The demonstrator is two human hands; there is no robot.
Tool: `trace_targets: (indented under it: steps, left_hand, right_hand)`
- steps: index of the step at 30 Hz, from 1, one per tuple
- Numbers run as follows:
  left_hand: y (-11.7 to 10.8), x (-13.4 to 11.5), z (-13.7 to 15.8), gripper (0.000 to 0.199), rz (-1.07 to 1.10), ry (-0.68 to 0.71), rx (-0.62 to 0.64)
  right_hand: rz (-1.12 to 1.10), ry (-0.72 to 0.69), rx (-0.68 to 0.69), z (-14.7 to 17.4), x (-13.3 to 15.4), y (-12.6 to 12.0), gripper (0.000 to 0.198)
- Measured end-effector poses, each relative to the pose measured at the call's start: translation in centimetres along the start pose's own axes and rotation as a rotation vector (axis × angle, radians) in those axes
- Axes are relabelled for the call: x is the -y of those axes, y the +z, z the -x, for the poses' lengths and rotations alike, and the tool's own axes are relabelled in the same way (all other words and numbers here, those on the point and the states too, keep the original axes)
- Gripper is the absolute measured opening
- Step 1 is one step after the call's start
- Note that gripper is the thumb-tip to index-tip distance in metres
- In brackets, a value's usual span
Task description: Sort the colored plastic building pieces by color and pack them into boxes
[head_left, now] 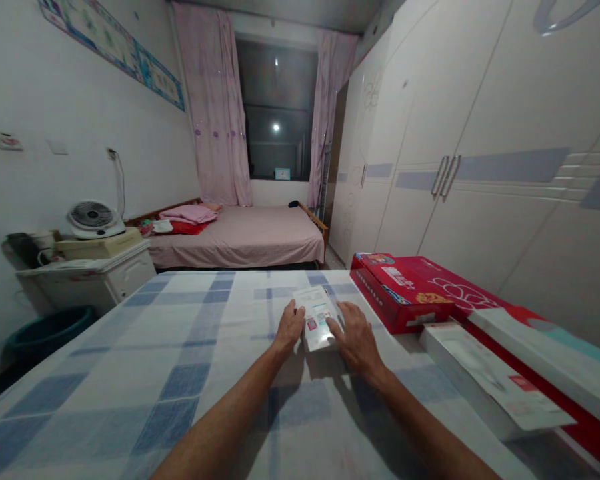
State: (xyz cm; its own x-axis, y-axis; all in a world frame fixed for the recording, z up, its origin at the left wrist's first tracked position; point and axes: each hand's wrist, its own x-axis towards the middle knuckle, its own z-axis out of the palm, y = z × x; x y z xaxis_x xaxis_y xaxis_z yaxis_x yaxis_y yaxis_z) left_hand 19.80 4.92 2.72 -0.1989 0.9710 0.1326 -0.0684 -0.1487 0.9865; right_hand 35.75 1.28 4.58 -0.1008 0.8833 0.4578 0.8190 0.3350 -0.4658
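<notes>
Left hand [290, 327] and right hand [355, 339] hold a white packet [316, 319] between them (a red box [397, 293] lies rightward).

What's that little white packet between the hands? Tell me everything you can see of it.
The white packet is a small, roughly rectangular thing with small printing and a pinkish-red patch; its near end shines. Whether it is card or plastic, I can't tell. Its printed face is up, over the checked cloth. The left hand touches its left edge, the right hand its right side.
</notes>
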Motion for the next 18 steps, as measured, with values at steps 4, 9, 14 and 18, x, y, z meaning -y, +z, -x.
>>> trace_targets:
  steps: [4,9,14,18]
  left_hand:
    - [0.7,0.3,-0.2,0.035,0.022,-0.024,-0.036]
    - [2.3,1.0,-0.1,0.053,0.088,-0.074,-0.023]
    - [4.4,1.3,1.7,0.052,0.201,-0.131,0.034]
    - [6.9,1.4,5.5,0.055,0.290,-0.195,0.105]
  right_hand:
    - [-0.365,0.048,0.181,-0.4,-2.3,1.9,0.046]
    - [-0.558,0.203,0.132,-0.6,-2.9,2.9,0.047]
    - [-0.555,0.232,0.162,0.5,-3.0,0.9,0.043]
    - [-0.495,0.304,0.171,3.8,-4.4,-2.7,0.046]
